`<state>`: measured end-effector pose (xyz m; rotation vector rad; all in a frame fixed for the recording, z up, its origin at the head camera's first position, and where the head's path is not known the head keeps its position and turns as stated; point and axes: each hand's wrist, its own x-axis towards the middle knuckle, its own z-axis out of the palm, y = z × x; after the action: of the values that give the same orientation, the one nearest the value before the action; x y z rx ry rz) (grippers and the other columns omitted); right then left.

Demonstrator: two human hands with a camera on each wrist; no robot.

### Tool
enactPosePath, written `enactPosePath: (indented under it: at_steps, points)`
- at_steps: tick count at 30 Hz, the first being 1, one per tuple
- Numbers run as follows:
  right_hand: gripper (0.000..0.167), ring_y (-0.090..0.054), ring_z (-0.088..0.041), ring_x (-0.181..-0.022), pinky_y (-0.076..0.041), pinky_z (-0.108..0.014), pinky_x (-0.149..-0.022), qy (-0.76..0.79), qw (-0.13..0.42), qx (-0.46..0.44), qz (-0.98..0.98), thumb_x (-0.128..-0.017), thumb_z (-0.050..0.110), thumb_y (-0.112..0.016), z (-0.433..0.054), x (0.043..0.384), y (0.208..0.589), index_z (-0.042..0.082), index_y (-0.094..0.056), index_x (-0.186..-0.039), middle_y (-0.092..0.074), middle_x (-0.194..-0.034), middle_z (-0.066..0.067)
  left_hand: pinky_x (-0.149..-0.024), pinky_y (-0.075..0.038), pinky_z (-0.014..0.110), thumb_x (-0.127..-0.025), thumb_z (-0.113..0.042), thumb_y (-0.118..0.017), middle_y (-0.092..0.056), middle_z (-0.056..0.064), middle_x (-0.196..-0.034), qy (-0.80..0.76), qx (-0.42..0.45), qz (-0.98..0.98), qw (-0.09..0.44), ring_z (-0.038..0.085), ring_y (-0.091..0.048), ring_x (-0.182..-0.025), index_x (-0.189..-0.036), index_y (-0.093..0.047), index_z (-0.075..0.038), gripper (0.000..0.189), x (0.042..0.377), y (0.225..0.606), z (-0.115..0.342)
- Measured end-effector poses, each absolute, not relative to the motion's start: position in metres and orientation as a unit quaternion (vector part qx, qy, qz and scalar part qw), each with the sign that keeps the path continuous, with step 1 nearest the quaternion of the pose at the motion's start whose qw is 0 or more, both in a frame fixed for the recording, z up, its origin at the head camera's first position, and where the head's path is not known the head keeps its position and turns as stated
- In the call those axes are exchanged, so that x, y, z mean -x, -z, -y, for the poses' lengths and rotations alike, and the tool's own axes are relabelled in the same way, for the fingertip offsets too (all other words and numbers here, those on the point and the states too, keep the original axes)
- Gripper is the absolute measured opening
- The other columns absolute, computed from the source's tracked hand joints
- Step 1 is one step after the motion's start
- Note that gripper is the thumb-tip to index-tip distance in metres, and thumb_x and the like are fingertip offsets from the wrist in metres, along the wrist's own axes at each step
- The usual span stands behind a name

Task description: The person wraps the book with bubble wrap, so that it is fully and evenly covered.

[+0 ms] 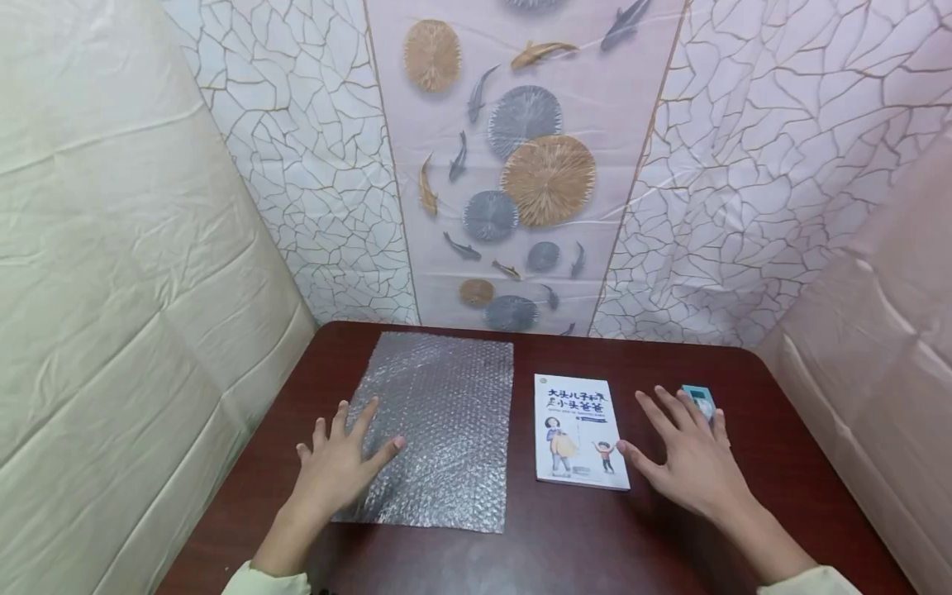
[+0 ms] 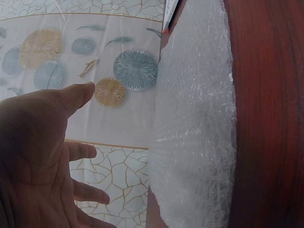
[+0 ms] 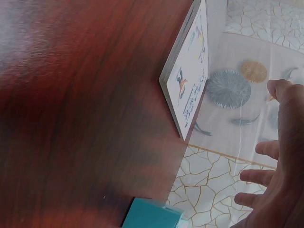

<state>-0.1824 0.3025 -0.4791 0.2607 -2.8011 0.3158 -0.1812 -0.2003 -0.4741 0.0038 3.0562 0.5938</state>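
My left hand (image 1: 332, 465) hovers with spread fingers over the left edge of a clear bubble wrap sheet (image 1: 446, 438), holding nothing. The sheet lies flat on the table; in the left wrist view the bubble wrap (image 2: 194, 123) shows a gap below the palm. Between the hands lies a white book (image 1: 576, 438) with a cartoon cover, face up. Fingers spread, my right hand (image 1: 692, 459) is held above the table just right of the book. Partly behind its fingers is a small teal box (image 1: 697, 392); the right wrist view shows one end of the teal box (image 3: 152, 214).
The dark red-brown wooden table (image 1: 565, 545) has rounded far corners. A patterned cloth (image 1: 521, 281) hangs behind its far edge, and pale quilted fabric (image 1: 149, 330) stands along the left side, with similar fabric (image 1: 878, 347) at the right.
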Motion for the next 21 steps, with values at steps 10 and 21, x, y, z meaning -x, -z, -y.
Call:
enactPosePath:
  at_steps: [10,21]
  points:
    - [0.091,-0.041,-0.054,-0.157,-0.021,-0.088,-0.123,-0.105,0.140,-0.126,0.976,-0.096,0.066,-0.075,-0.282,0.202,0.478,0.018,-0.047,-0.168,-0.049,-0.169,-0.023,-0.113,-0.019,0.098,-0.103,-0.078,-0.054,-0.024,0.037,-0.177,-0.195,-0.002,-0.981,0.012,0.077,-0.022,-0.155,-0.177,-0.029,-0.023,0.095,0.173,0.484,0.202]
    - [0.088,-0.045,-0.046,-0.158,-0.022,-0.078,-0.130,-0.098,0.102,-0.169,0.975,-0.098,0.064,-0.073,-0.258,0.227,0.481,0.016,-0.048,-0.168,-0.050,-0.170,-0.022,-0.110,-0.024,0.099,-0.107,-0.069,-0.056,-0.030,0.042,-0.173,-0.185,-0.009,-0.983,0.007,0.077,-0.026,-0.154,-0.173,-0.037,-0.017,0.086,0.168,0.496,0.199]
